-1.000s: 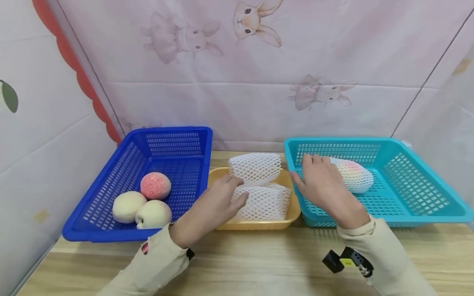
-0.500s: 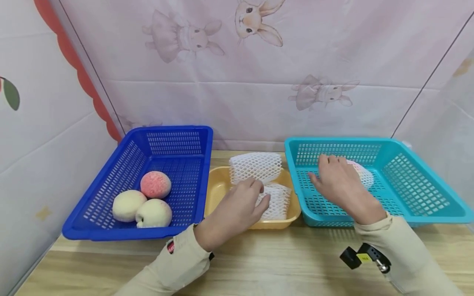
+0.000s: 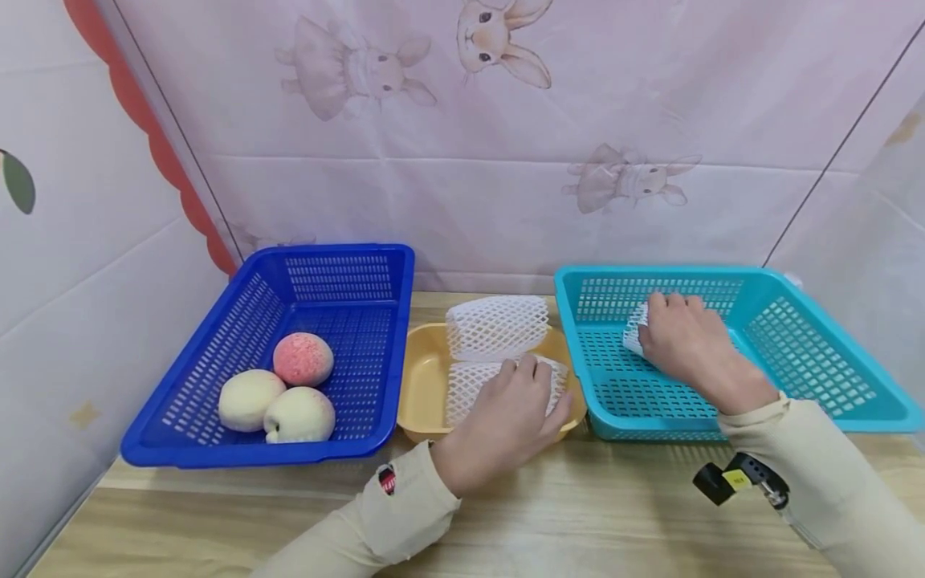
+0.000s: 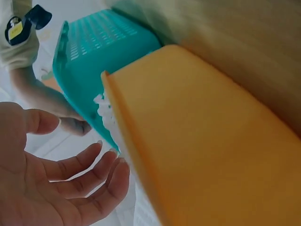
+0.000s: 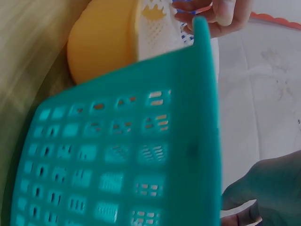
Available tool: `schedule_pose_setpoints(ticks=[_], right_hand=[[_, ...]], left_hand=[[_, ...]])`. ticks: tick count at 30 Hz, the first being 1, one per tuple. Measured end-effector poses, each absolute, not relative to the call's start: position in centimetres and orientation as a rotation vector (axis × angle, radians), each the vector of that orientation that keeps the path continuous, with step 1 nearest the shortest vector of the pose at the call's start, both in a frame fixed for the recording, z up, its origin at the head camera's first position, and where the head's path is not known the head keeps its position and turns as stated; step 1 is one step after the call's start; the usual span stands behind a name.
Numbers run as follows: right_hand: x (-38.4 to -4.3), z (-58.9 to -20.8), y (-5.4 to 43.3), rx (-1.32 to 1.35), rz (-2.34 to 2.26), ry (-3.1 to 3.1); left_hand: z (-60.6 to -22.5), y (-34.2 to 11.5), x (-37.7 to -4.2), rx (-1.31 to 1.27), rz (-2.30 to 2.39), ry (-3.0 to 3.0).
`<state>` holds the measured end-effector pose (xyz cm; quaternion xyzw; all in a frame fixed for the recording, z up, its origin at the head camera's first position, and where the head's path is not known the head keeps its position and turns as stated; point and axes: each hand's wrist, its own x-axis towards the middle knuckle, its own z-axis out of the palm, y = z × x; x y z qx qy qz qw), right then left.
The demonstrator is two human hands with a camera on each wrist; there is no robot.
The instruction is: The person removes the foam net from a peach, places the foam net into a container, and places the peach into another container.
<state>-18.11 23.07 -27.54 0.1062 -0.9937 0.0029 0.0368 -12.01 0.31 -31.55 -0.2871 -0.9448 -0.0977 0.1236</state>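
Note:
My left hand [image 3: 506, 413] hovers over the yellow basket [image 3: 421, 377], fingers loosely bent with nothing between them. Beneath it lies a white foam net sleeve [image 3: 470, 389]; a second foam net sleeve [image 3: 499, 325] rests behind, across the back rim. In the left wrist view the fingers [image 4: 77, 181] are spread beside the basket's edge. My right hand [image 3: 682, 341] is over the teal basket [image 3: 621, 421] and overlaps a net-wrapped peach [image 3: 634, 331], mostly hidden by it. From the right wrist view, this hand [image 5: 277, 188] is above the rim, its fingers partly hidden.
On the left, a blue basket [image 3: 361, 353] holds one pink peach [image 3: 303, 359] and two pale peaches [image 3: 251, 400]. The three baskets stand in a row on a wooden table [image 3: 564, 514] against a rabbit-print backdrop [image 3: 470, 201].
Both hands have moved right. The left went from the yellow basket's left side to over the front net; the right went from beside the wrapped peach to over it.

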Motion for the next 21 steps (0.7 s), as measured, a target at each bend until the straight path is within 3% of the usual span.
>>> schedule_pose_setpoints(ticks=[21], right_hand=[[-19.8,-28.8,26.4,0.277,0.042,-3.094]], left_hand=[[-31.6,2.9,-11.5,-0.701,-0.006,-2.581]])
